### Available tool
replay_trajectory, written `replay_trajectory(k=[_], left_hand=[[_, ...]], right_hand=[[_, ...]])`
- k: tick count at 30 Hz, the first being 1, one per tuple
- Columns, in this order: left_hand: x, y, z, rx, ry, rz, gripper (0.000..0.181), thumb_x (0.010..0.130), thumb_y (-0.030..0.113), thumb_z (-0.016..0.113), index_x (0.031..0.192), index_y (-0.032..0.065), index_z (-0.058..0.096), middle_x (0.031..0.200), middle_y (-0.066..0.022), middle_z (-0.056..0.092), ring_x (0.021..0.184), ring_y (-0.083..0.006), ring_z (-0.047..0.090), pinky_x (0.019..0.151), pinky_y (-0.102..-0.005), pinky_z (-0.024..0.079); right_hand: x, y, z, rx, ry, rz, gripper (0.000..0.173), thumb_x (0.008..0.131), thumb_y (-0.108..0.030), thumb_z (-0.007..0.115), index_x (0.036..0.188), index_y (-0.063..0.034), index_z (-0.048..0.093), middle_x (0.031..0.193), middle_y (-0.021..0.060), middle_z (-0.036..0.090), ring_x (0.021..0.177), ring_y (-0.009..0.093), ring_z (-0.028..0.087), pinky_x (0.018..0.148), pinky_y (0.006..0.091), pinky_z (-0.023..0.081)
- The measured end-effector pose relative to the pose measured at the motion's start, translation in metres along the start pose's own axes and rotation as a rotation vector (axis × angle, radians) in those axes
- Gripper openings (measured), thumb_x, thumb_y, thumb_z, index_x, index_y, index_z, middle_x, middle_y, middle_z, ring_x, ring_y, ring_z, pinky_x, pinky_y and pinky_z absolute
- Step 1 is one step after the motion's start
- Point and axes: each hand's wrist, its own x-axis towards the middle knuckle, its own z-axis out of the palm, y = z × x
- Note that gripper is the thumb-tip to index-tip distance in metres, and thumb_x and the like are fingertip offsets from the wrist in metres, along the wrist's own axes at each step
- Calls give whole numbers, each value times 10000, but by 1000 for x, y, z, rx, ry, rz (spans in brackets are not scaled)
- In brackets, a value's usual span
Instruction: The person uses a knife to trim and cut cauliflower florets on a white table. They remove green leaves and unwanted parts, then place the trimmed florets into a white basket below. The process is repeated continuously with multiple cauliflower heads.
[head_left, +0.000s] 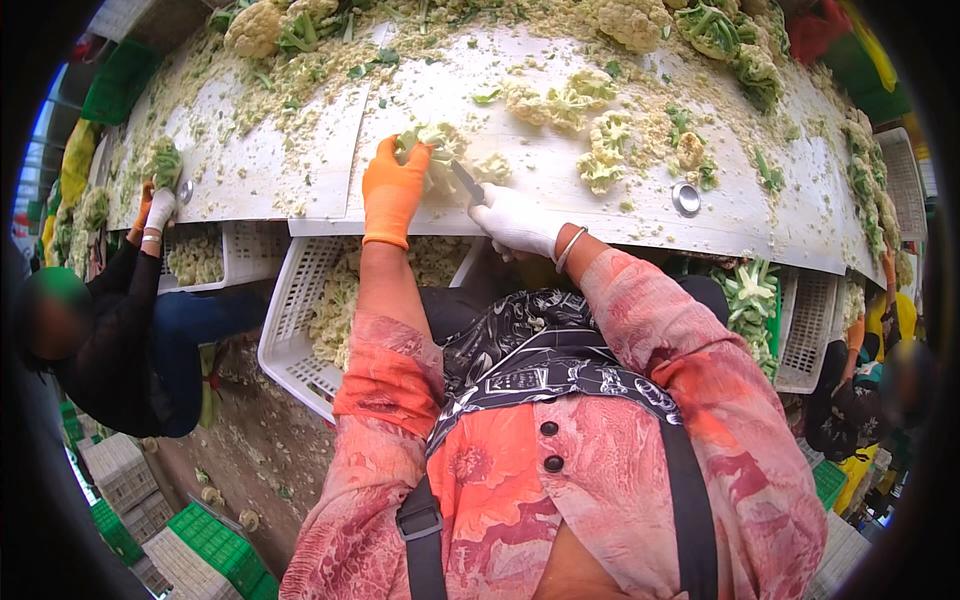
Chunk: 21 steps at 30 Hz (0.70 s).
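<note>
My left hand (390, 191), in an orange knitted glove, grips a piece of cauliflower (442, 146) just above the white tabletop (420, 82). In a white glove, my right hand (519, 220) holds a knife (466, 180). Its blade points up and left, close against the cauliflower; whether the edge is cutting in cannot be seen. A small floret (493, 169) lies beside the blade. Below the table's front edge, a white plastic crate (296, 300) holds many cut florets (334, 311); my left forearm hides part of it.
Cut cauliflower pieces (566, 101) and crumbs litter the table. Whole heads (634, 22) lie along the far side. A metal cup-like fitting (686, 199) sits at right. Leaves and stalks (750, 296) fill a green crate below. Co-workers (112, 337) sit left and right.
</note>
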Motion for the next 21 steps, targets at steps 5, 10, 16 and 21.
replay_trajectory(k=[5,10,16,21], left_hand=[[2,0,-2,-187,-44,-89,605,901,420,718,1302,-20,609,1051,-191,728,915,-251,698,825,-353,529],[10,-21,5,-174,-27,-35,569,912,389,723,1275,-34,614,1040,-160,728,871,-224,687,797,-336,529],[10,-24,-7,-570,-80,-200,421,948,283,699,1227,-24,625,1010,-89,706,880,-179,684,775,-296,535],[0,-11,-8,-1026,-296,-215,369,972,225,653,1260,5,585,1073,-83,677,927,-210,687,813,-338,568]], right_hand=[[21,39,13,-70,214,-160,300,1001,-257,428,1153,-15,519,652,98,597,481,208,595,462,372,499],[11,32,11,-94,210,-85,310,1000,-250,444,1142,12,528,651,105,608,482,217,602,479,389,509],[-15,25,17,102,183,-85,315,1006,-261,461,1139,18,525,625,92,594,458,210,586,457,367,492],[-12,32,30,78,273,-252,285,988,-236,490,1128,7,540,675,144,631,489,259,614,509,397,514]])
